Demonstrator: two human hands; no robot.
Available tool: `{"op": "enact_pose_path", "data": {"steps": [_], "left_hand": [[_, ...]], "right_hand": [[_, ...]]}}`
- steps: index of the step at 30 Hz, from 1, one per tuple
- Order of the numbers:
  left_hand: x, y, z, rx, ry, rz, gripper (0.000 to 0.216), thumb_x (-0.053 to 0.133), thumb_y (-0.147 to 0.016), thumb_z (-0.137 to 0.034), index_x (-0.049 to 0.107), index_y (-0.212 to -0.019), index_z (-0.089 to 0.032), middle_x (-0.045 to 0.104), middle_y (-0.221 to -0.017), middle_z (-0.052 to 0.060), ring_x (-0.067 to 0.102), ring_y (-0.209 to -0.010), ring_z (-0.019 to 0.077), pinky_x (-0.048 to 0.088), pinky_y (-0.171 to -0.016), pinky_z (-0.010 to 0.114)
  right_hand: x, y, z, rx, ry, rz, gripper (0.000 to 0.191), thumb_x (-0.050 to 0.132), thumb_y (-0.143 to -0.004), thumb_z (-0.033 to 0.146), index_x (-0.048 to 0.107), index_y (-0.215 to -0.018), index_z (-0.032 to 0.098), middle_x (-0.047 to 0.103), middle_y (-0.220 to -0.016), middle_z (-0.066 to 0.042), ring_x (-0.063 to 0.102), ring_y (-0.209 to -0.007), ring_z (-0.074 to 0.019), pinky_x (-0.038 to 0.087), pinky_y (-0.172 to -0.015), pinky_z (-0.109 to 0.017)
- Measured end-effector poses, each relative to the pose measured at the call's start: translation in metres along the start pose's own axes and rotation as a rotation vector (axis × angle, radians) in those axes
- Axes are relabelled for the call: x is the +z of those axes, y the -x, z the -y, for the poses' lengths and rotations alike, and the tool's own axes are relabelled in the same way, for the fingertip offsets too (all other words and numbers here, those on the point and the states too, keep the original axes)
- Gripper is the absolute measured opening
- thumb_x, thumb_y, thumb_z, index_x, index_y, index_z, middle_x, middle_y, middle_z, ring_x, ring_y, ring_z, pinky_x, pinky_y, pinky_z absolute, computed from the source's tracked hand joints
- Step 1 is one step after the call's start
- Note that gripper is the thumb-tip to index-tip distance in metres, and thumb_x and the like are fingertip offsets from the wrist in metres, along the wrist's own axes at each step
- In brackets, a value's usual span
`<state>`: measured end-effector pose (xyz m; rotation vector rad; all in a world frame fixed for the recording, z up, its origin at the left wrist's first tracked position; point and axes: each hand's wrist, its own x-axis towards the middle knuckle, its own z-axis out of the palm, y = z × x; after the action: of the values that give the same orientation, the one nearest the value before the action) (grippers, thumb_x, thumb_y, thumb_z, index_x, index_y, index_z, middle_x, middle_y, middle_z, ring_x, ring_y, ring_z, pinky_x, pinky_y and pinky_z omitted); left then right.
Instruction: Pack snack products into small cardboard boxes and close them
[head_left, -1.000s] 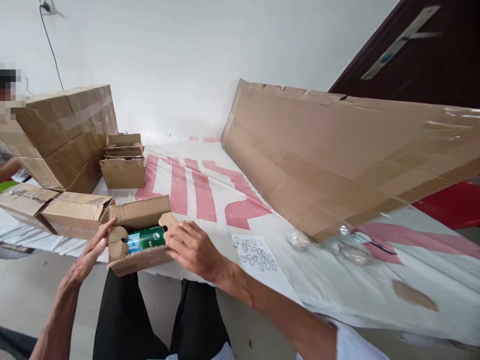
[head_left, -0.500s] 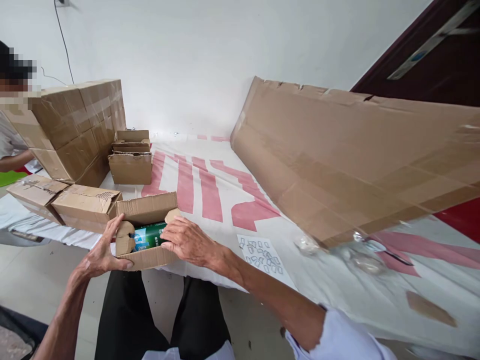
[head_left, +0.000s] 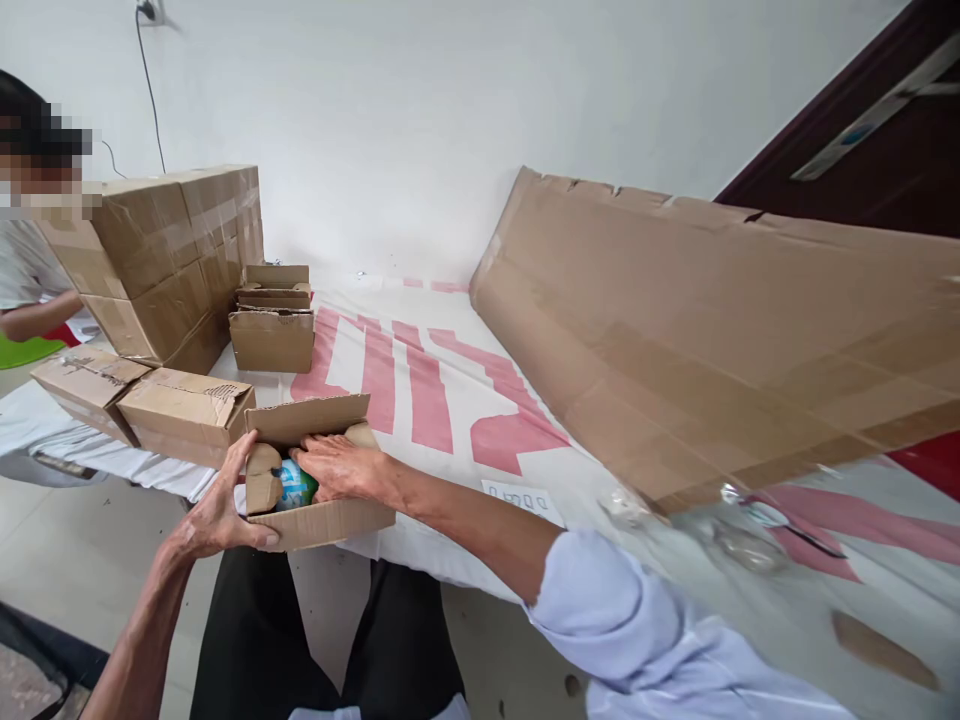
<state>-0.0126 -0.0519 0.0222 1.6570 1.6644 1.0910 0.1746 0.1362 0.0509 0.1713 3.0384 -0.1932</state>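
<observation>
A small open cardboard box (head_left: 322, 525) sits at the table's front edge, its long back flap raised and its end flaps up. My left hand (head_left: 217, 510) grips the box's left end, with the thumb on the front wall and the fingers behind the left flap. Inside lies a green package (head_left: 298, 484) with a blue and white print; its exact kind I cannot make out. Over its right part rests my right hand (head_left: 345, 470), fingers stretched out and pressed down on it inside the box. That hand hides most of the package.
Two closed cardboard boxes (head_left: 184, 412) stand left of the open one. Behind them rise stacked taped cartons (head_left: 161, 270) and small open boxes (head_left: 271, 342). A large cardboard sheet (head_left: 697, 340) leans at right, near a printed paper (head_left: 525, 502). Another person (head_left: 30, 270) sits at far left.
My right hand has moved from the box's right end further left and into the box, covering more of the green package. My left hand keeps its grip. The view has shifted slightly.
</observation>
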Motion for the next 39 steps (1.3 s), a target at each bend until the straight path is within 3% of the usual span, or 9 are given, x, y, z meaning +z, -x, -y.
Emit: {"op": "enact_pose_path", "data": {"steps": [6,9,13,18,22,24,29,35,39], "left_hand": [[0.006,-0.001,0.002,-0.009,0.042,-0.049,0.131,0.096,-0.067,-0.053,0.019,-0.170,-0.028,0.029,-0.170,0.020,0.037,-0.154,0.0475,0.043,-0.120,0.065],[0.008,-0.002,0.003,-0.015,0.073,-0.073,0.127,0.096,-0.067,-0.052,0.023,-0.168,-0.026,0.036,-0.167,0.020,0.042,-0.152,0.0453,0.042,-0.122,0.062],[0.005,-0.009,0.002,-0.017,0.148,-0.068,0.130,0.097,-0.065,-0.057,0.024,-0.166,-0.024,0.043,-0.164,0.021,0.045,-0.151,0.0453,0.042,-0.122,0.062],[0.005,-0.027,-0.005,-0.001,0.069,-0.062,0.132,0.097,-0.063,-0.054,0.025,-0.168,-0.023,0.045,-0.164,0.018,0.042,-0.153,0.0465,0.039,-0.126,0.060],[0.003,-0.035,-0.005,-0.043,0.087,0.044,0.143,0.097,-0.062,-0.059,0.012,-0.173,-0.028,0.030,-0.175,0.018,0.035,-0.158,0.0475,0.041,-0.124,0.063],[-0.004,-0.036,-0.008,-0.043,0.055,0.054,0.146,0.098,-0.059,-0.065,0.014,-0.173,-0.028,0.022,-0.178,0.019,0.030,-0.160,0.0486,0.039,-0.125,0.065],[-0.023,-0.046,-0.050,0.083,-0.052,-0.184,0.106,0.084,-0.079,-0.069,0.037,-0.166,-0.033,0.035,-0.175,0.014,0.032,-0.160,0.0456,0.043,-0.123,0.064],[0.001,-0.080,-0.109,0.205,0.191,-0.015,0.111,0.090,-0.077,-0.059,0.034,-0.168,-0.029,0.048,-0.167,0.015,0.048,-0.150,0.0455,0.049,-0.119,0.059],[0.010,-0.097,-0.118,0.237,0.261,-0.149,0.110,0.095,-0.071,-0.052,0.040,-0.163,-0.025,0.053,-0.162,0.013,0.049,-0.150,0.0425,0.045,-0.124,0.055]], "right_hand": [[-0.005,0.009,0.005,0.033,-0.093,0.035,0.046,0.081,-0.086,0.032,0.065,-0.126,0.017,0.067,-0.126,-0.016,0.067,-0.114,-0.0350,0.058,-0.092,-0.049],[-0.010,0.024,0.002,0.106,-0.183,-0.020,0.056,0.082,-0.085,0.030,0.062,-0.136,0.016,0.065,-0.132,-0.017,0.064,-0.124,-0.0365,0.056,-0.099,-0.051],[-0.020,0.045,-0.006,0.103,-0.422,-0.194,0.073,0.084,-0.085,0.033,0.054,-0.150,0.019,0.063,-0.141,-0.016,0.060,-0.133,-0.0327,0.051,-0.111,-0.049],[-0.029,0.063,-0.017,0.035,-0.841,-0.464,0.084,0.090,-0.082,0.040,0.053,-0.155,0.024,0.060,-0.151,-0.013,0.055,-0.142,-0.0328,0.045,-0.120,-0.049],[-0.039,0.070,-0.025,-0.012,-1.190,-0.652,0.084,0.090,-0.080,0.053,0.057,-0.151,0.024,0.064,-0.149,-0.012,0.058,-0.140,-0.0329,0.046,-0.120,-0.050],[-0.044,0.073,-0.029,-0.047,-1.294,-0.692,0.077,0.089,-0.081,0.056,0.062,-0.146,0.024,0.068,-0.143,-0.011,0.062,-0.134,-0.0326,0.050,-0.116,-0.050],[-0.049,0.073,-0.029,-0.066,-1.394,-0.777,0.063,0.088,-0.081,0.059,0.071,-0.130,0.024,0.074,-0.134,-0.010,0.066,-0.126,-0.0323,0.055,-0.108,-0.049],[-0.044,0.056,-0.018,-0.073,-1.496,-0.857,0.060,0.088,-0.079,0.063,0.073,-0.123,0.025,0.076,-0.129,-0.008,0.067,-0.124,-0.0314,0.053,-0.110,-0.048],[-0.054,0.048,-0.016,-0.078,-1.482,-0.909,0.059,0.082,-0.084,0.066,0.072,-0.127,0.026,0.075,-0.133,-0.006,0.066,-0.127,-0.0310,0.053,-0.112,-0.047]]}}
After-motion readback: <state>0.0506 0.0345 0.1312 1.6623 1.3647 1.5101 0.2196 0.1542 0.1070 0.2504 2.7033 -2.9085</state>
